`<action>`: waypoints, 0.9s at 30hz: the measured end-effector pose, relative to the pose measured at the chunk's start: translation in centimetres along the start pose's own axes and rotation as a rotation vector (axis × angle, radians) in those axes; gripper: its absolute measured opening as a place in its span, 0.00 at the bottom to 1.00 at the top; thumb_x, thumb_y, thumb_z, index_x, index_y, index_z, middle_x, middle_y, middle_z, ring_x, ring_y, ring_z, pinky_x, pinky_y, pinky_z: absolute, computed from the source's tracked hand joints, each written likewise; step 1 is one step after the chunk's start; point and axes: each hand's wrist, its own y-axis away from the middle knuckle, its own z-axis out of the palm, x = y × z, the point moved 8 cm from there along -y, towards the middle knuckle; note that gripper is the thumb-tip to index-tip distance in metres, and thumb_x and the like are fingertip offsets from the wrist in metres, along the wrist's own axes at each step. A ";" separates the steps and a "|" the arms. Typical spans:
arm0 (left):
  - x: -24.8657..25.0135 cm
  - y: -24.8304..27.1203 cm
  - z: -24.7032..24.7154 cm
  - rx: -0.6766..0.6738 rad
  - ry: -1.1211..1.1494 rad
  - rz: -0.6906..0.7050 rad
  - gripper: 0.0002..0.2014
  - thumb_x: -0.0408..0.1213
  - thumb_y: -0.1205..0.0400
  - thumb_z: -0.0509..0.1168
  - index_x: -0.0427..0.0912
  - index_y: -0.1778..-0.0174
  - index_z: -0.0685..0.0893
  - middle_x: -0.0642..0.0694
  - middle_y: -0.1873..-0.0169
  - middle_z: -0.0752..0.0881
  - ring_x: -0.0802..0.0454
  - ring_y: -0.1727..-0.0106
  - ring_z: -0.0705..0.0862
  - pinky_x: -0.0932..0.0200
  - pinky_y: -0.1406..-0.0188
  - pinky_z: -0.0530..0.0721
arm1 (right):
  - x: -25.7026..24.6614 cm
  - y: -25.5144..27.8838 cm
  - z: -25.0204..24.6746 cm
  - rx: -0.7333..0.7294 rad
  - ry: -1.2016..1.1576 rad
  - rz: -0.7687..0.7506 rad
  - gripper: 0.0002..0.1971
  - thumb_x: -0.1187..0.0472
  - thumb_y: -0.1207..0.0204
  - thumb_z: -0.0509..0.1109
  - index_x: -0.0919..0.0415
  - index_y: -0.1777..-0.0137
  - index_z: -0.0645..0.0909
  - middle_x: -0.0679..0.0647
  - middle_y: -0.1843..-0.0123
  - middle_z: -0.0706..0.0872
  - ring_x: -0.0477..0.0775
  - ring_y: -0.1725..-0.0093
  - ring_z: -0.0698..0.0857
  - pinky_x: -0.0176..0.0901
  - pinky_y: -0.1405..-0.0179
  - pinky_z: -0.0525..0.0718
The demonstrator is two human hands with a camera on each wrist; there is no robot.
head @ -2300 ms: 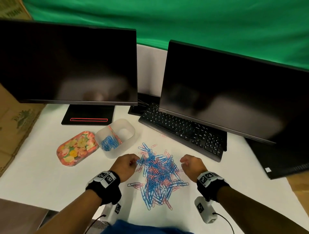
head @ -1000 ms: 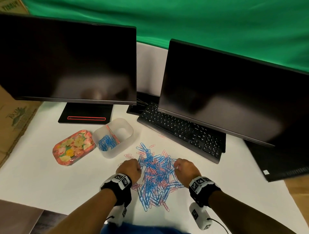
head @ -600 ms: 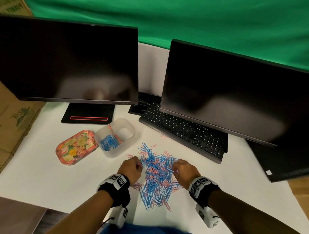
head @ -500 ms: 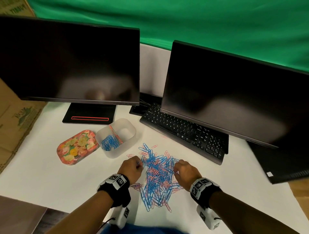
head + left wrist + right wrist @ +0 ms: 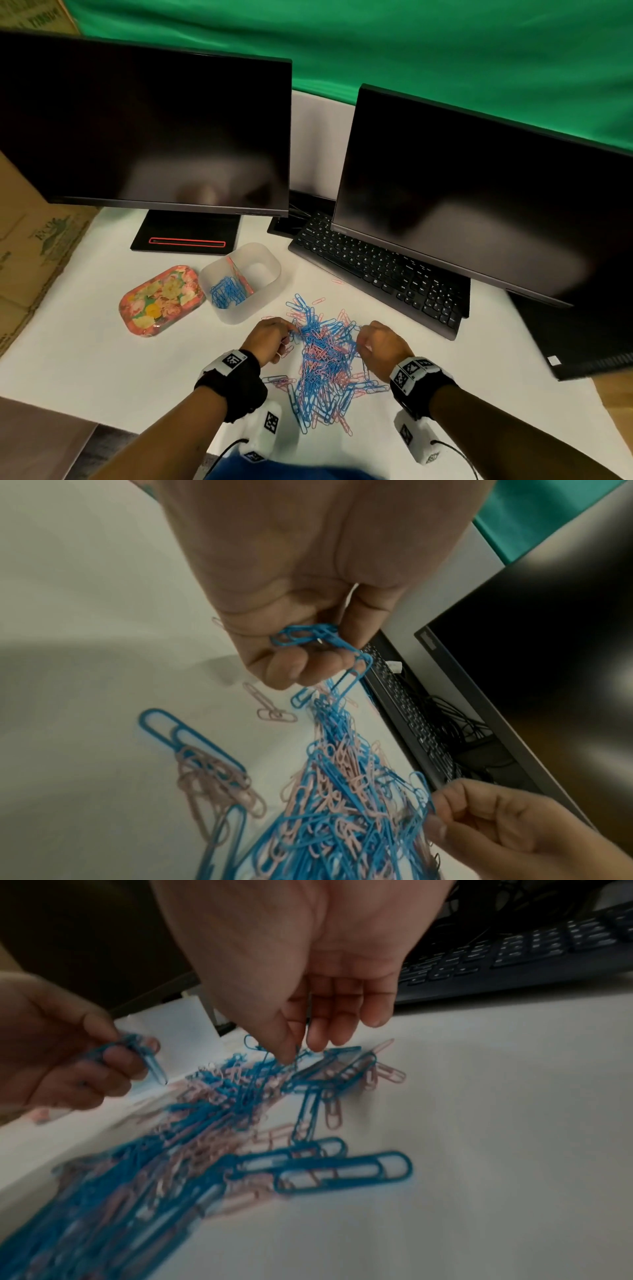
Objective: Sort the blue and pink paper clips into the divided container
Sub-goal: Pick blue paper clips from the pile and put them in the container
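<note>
Black wrist straps (image 5: 236,383) with square-code tags; white cabled camera blocks (image 5: 416,437) beneath.

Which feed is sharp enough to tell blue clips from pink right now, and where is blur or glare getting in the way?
Head view: sharpest, colours in the clip pile separate well, monitors bowed by the wide lens, soft reflections on both dark screens. Left wrist view: the blue clips in the left hand are crisp, right edge dark and smeared. Right wrist view: motion blur smears the near pile, right hand dim.
</note>
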 end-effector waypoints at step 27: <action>5.8 2.2 -2.4 0.031 0.529 0.112 0.09 0.33 0.14 0.56 0.40 0.50 0.82 0.44 0.70 0.81 0.48 0.67 0.81 0.57 0.70 0.76 | -11.4 -2.9 -4.8 -0.278 -1.345 0.224 0.03 0.65 0.18 0.62 0.63 0.53 0.73 0.68 0.59 0.88 0.64 0.66 0.89 0.48 0.68 0.89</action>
